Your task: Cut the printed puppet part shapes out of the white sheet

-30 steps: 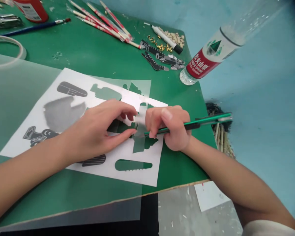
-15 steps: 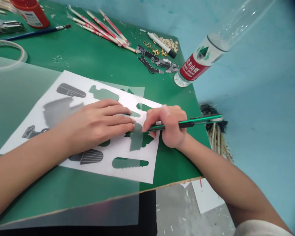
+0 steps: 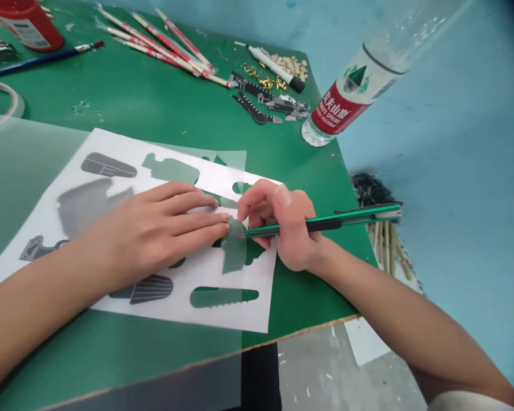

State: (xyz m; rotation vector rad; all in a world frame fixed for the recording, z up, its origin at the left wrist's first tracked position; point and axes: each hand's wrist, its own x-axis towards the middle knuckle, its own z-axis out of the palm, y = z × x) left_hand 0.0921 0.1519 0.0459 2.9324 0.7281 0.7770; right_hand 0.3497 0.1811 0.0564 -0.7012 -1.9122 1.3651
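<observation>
A white sheet [image 3: 248,314] with dark printed shapes and several cut-out openings lies on a translucent mat [image 3: 111,337]. My left hand [image 3: 167,231] rests flat on the sheet, palm down, its fingers stretched toward the right. Pinched in my right hand [image 3: 285,225] is a slim green knife-like tool [image 3: 351,217], its body pointing right and its tip low over the sheet beside my left fingertips. The exact contact of the tip is too small to tell.
Cut dark pieces [image 3: 269,101], a marker [image 3: 278,68] and brass fasteners [image 3: 265,81] lie at the back. A bottle [image 3: 340,105] stands at the right edge. Wrapped sticks [image 3: 158,45], a brush [image 3: 47,58], a red container [image 3: 29,25] and a tape roll [image 3: 17,105] are farther left.
The view has shifted slightly. My right hand has turned a little, with its index finger raised from the tool, and still holds it; my left hand stays flat on the sheet.
</observation>
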